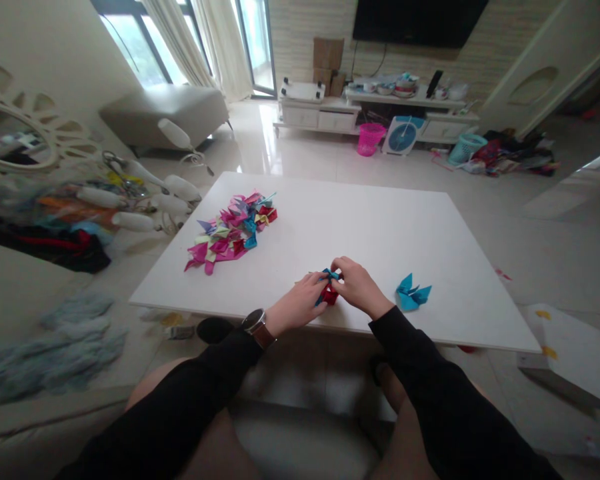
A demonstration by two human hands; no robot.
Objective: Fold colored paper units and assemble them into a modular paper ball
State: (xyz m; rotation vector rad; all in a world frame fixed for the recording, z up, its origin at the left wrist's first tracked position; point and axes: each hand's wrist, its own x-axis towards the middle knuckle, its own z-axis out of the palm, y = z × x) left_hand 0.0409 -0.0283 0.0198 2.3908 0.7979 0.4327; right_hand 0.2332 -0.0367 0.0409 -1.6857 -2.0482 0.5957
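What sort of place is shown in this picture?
It looks like a living room in a home: a dark television on the wall, long curtains, and a padded bench suggest it.

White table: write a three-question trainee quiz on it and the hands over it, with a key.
1. Multiple choice. What colours show in the paper at the left grip and right grip?
A) green and yellow
B) red and blue
C) black and white
2. True or false. The blue piece lies inside the pile.
3. Fill in. The watch is on the ____ wrist.

Key:
1. B.
2. False: the blue piece lies apart, right of the right grip, while the pile is on the left of the table.
3. left.
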